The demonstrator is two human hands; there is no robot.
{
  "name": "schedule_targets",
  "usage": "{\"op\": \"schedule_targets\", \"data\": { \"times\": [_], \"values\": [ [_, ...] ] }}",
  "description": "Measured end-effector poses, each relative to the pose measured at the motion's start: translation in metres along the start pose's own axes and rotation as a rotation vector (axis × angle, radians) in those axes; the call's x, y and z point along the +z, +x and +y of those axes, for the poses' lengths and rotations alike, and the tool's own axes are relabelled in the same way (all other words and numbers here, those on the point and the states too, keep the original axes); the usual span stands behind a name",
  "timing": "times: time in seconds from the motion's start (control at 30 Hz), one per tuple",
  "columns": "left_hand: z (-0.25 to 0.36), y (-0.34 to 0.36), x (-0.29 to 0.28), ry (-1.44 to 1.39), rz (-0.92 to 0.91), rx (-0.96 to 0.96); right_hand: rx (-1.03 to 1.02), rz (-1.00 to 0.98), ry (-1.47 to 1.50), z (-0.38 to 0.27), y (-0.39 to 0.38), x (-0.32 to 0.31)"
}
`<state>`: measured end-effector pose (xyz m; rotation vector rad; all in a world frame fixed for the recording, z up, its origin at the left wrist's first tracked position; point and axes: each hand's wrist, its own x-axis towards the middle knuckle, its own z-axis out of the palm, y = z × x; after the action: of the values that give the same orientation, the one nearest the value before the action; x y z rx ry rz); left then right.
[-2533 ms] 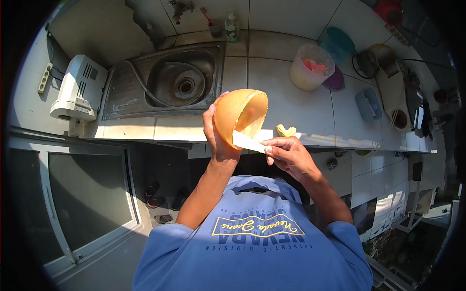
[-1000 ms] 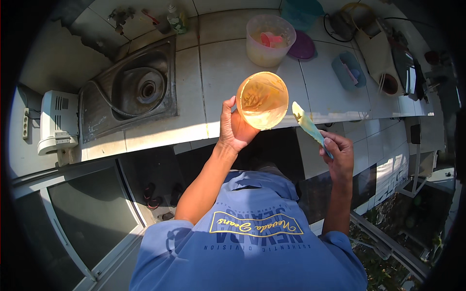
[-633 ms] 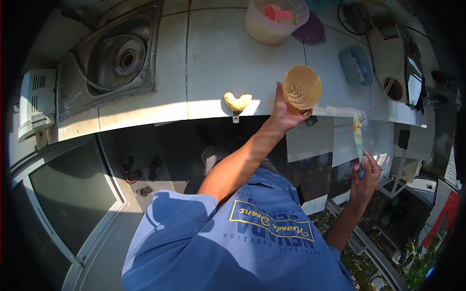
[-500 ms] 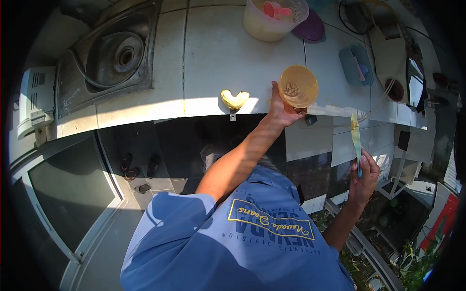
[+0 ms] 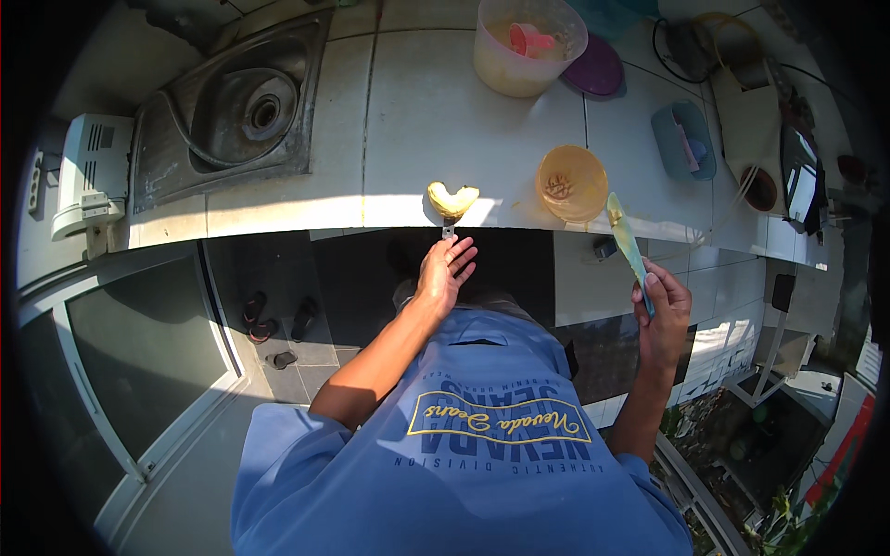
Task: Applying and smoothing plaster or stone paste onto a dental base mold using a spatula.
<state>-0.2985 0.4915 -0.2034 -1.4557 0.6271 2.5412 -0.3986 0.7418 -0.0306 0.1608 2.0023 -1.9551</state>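
A pale yellow, curved piece, perhaps fruit [image 5: 451,200], lies at the counter's front edge. Beneath it a flat metal tab [image 5: 449,231] with a hole sticks out over the edge; what it belongs to is hidden. Just below that tab is my left hand [image 5: 445,273], its fingers stretched out and apart, holding nothing; whether a fingertip touches the metal I cannot tell. My right hand [image 5: 664,310] grips the blue handle of a knife [image 5: 628,243], its pale green blade pointing up and smeared yellow. Left of the blade tip, an orange bowl [image 5: 593,176] rests on the counter with brownish bits or markings inside.
A whitish tub [image 5: 501,69] with a pink scoop [image 5: 533,40] stands at the back beside a purple lid [image 5: 596,69]. A blue-grey container [image 5: 683,139] is to the right. At the left are a metal sink [image 5: 218,153] and a white appliance [image 5: 95,171].
My left hand has set the orange bowl down on the counter, let go, and moved left to the metal tab. The knife in my right hand has shifted left, closer to the bowl.
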Motion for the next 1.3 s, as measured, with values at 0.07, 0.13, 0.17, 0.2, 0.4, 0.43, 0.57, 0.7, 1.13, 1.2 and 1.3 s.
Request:
{"op": "schedule_targets", "data": {
  "times": [0.07,0.13,0.17,0.2,0.4,0.43,0.57,0.7,1.13,1.2,1.3],
  "values": [
    [0.004,0.004,-0.001,0.037,-0.030,0.149,-0.010,-0.004,-0.027,0.003,0.003,0.007],
    [0.009,0.000,0.007,0.029,-0.002,0.156,0.022,-0.039,-0.050,0.003,0.004,0.012],
    [0.010,0.001,0.008,0.097,0.030,0.194,0.017,-0.041,-0.052,0.003,0.003,0.015],
    [0.011,0.002,0.010,0.165,0.062,0.232,0.017,-0.041,-0.068,0.002,0.003,0.017],
    [0.023,0.016,0.006,0.415,0.106,0.503,-0.012,-0.026,-0.073,0.007,-0.003,0.022],
    [0.027,0.019,0.002,0.483,0.088,0.513,-0.021,-0.025,-0.066,0.007,-0.005,0.023],
    [0.039,0.024,-0.002,0.541,0.014,0.590,-0.036,-0.045,-0.086,-0.001,-0.008,0.034],
    [0.065,-0.012,0.000,0.583,-0.138,0.677,-0.184,-0.093,-0.299,-0.027,-0.008,0.060],
    [0.139,-0.139,0.001,0.461,-0.493,0.707,-1.003,-0.361,-0.933,-0.099,-0.022,0.130],
    [0.143,-0.148,-0.001,0.448,-0.479,0.707,-1.045,-0.368,-0.900,-0.098,-0.027,0.141],
    [0.148,-0.153,-0.007,0.421,-0.477,0.705,-1.101,-0.357,-0.945,-0.097,-0.031,0.150]
  ]
}}
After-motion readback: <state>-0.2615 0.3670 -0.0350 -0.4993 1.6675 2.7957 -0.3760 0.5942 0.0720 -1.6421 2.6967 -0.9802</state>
